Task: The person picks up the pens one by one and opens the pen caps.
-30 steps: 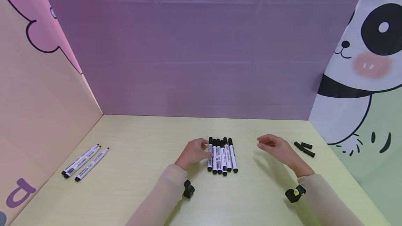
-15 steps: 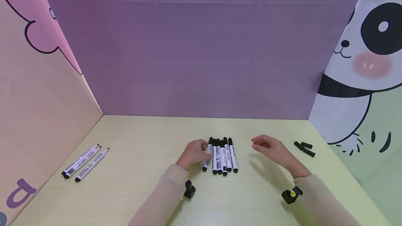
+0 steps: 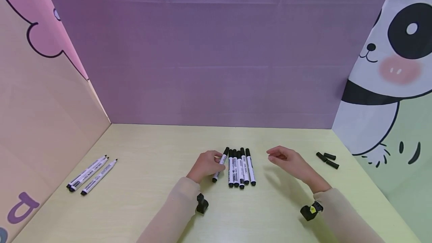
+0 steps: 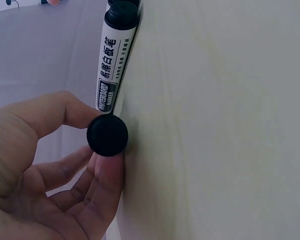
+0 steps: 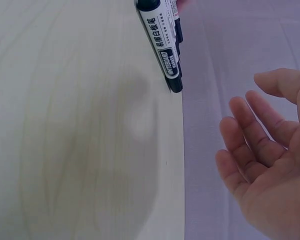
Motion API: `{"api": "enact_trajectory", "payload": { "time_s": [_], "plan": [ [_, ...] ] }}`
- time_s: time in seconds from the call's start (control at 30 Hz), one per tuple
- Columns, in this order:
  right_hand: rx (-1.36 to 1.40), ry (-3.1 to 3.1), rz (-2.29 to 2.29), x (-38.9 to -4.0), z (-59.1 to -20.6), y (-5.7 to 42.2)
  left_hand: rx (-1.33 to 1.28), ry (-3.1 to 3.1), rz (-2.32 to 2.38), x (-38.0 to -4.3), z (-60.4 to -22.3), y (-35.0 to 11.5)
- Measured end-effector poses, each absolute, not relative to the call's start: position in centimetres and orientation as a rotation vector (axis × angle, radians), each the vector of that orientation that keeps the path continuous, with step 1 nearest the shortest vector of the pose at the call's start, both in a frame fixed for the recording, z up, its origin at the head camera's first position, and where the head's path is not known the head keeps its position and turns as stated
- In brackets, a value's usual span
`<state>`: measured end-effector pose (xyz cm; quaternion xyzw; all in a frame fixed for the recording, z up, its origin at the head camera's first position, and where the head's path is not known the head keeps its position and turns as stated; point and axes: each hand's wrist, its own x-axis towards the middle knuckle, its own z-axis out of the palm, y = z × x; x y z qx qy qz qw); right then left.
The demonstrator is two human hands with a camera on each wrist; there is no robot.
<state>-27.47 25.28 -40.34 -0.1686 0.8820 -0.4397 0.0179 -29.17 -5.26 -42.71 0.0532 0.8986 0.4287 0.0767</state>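
Note:
My left hand (image 3: 206,166) pinches a capped whiteboard marker (image 3: 223,158) between thumb and fingers, just left of a row of several markers (image 3: 240,168). In the left wrist view, the black end (image 4: 107,135) of the held marker faces the camera, beyond which lies another marker (image 4: 112,65) with a "WHITEBOARD MARKER" label. To the right of the row, my right hand (image 3: 287,162) hovers above the table and touches nothing. Its relaxed fingers (image 5: 237,135) are spread apart in the right wrist view, near the row's outermost marker (image 5: 162,40).
Several uncapped markers (image 3: 98,177) with thin black tips lie at the table's left. Three loose black caps (image 3: 332,164) sit at the right. A purple back wall (image 3: 219,66) and printed side panels enclose the pale wooden table (image 3: 152,153).
The leftmost marker has been drawn left out of the row by my left hand and now tilts. My right hand has moved left toward the row.

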Motion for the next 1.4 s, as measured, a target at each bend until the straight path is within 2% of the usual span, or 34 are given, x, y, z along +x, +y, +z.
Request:
{"api": "enact_trajectory", "payload": {
  "time_s": [0.77, 1.4],
  "plan": [
    [-0.520, 2.644, -1.465, -27.0, -39.8, 24.3, 0.397, 2.676, 1.369, -28.0, -40.1, -5.6],
    [-0.561, 2.453, -1.596, -26.3, -39.3, 22.7, 0.688, 2.601, 1.389, -25.4, -37.8, -4.5]
  ]
}}
